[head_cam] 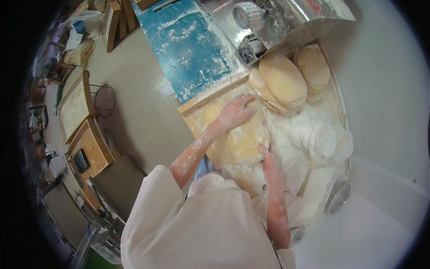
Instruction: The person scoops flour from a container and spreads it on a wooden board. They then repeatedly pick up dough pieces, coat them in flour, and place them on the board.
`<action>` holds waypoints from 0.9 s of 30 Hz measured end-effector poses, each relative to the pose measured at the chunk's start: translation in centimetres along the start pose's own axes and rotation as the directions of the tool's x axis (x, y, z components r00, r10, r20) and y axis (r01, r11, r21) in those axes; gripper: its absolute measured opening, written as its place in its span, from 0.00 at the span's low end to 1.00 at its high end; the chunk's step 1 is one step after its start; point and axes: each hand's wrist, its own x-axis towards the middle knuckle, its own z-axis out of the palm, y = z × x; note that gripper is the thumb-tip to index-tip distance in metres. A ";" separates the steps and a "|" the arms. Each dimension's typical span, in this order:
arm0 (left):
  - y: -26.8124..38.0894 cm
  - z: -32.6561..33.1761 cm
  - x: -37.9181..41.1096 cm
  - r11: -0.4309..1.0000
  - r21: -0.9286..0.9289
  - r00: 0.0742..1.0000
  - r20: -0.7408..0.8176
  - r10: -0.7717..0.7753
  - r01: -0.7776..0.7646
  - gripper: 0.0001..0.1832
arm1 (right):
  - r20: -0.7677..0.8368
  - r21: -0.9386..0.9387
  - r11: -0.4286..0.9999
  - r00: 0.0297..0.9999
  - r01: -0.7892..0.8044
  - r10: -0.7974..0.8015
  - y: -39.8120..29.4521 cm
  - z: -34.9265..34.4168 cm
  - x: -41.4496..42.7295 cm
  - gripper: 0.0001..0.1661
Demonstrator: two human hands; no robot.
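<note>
A thick, floured slab of pale yellow dough [247,143] lies in front of me on a wooden-edged board [215,95]. My left hand [238,112] rests palm down across its upper part, fingers spread towards the far edge. At the slab's lower right edge is my right hand [267,154], thumb side against the dough; its other fingers are partly hidden. Beyond the hands, oval dough sheets stand in two stacks, a nearer one [284,80] and one at the far right [312,65]. White floured rounds [312,134] overlap in a row to the right.
A metal machine with a dial [247,15] and a flour-dusted blue belt [195,50] adjoin the board's far side. A white block [317,190] lies at the lower right, near a wall [386,117]. Wooden trays [74,107] and a phone [81,160] are at the left.
</note>
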 end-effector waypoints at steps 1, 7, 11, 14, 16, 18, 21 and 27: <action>-0.1 0.2 -0.1 1.000 0.017 1.000 0.009 0.019 -0.019 0.20 | -0.005 0.004 0.999 0.999 0.044 -0.044 0.3 0.3 -0.2 0.36; -0.2 0.5 0.0 1.000 0.005 0.997 0.082 -0.002 0.001 0.19 | -0.033 -0.039 0.998 0.999 0.042 -0.043 1.5 0.0 -0.9 0.39; 0.4 0.6 -0.4 1.000 0.018 0.997 0.076 0.019 -0.021 0.18 | 0.009 0.308 0.944 0.992 -0.120 0.123 3.3 -0.7 -0.1 0.34; 0.6 1.0 -0.9 1.000 0.000 0.999 0.048 0.006 -0.006 0.18 | 0.072 0.434 0.879 0.980 -0.196 0.184 3.4 -0.8 -0.3 0.31; 0.7 1.5 -1.4 1.000 -0.005 0.999 0.037 0.016 -0.016 0.17 | 0.109 0.471 0.867 0.986 -0.165 0.129 3.8 -1.2 -0.8 0.31; 0.7 1.9 -1.9 0.999 0.002 0.998 0.023 0.054 -0.054 0.17 | 0.069 0.464 0.867 0.983 -0.180 0.168 4.6 -1.4 -1.0 0.30; 1.0 2.3 -2.7 0.990 0.062 0.991 -0.002 0.131 -0.130 0.16 | 0.035 0.417 0.895 0.987 -0.156 0.156 5.9 -1.7 -1.7 0.30; 1.8 2.2 -3.9 0.980 0.106 0.986 0.015 0.169 -0.169 0.15 | -0.102 0.215 0.976 0.993 -0.033 0.056 3.9 0.7 -5.0 0.28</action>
